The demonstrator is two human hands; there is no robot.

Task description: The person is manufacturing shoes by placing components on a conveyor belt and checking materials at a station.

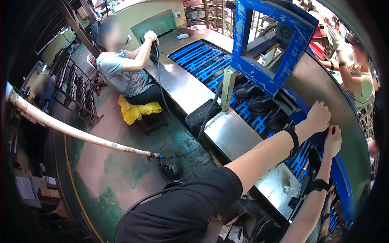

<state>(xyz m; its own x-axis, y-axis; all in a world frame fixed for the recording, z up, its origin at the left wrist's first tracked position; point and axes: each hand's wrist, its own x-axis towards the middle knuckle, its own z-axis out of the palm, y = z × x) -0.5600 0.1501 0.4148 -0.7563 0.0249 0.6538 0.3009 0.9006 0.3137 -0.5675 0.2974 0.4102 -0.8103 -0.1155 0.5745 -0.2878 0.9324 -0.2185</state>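
Both my arms reach out to the right, each with a black band at the wrist. My left hand [319,116] has curled fingers beside a long blue metal rail [342,178]. Just below it is my right hand [333,141], its fingertips pinched together close to the left hand. Anything between the fingers is too small or hidden to make out. Past my left forearm, several black shoes [261,106] lie on a conveyor of blue slats [202,58]. A dark shape under my hands cannot be told clearly.
A scratched blue metal frame [263,77] rises over the conveyor. Metal ledges [233,133] flank it, with a clear plastic container [291,190] on the near one. A seated person [125,67] in gloves holds a dark shoe; another person [358,81] works opposite. A white pole [81,129] crosses the left.
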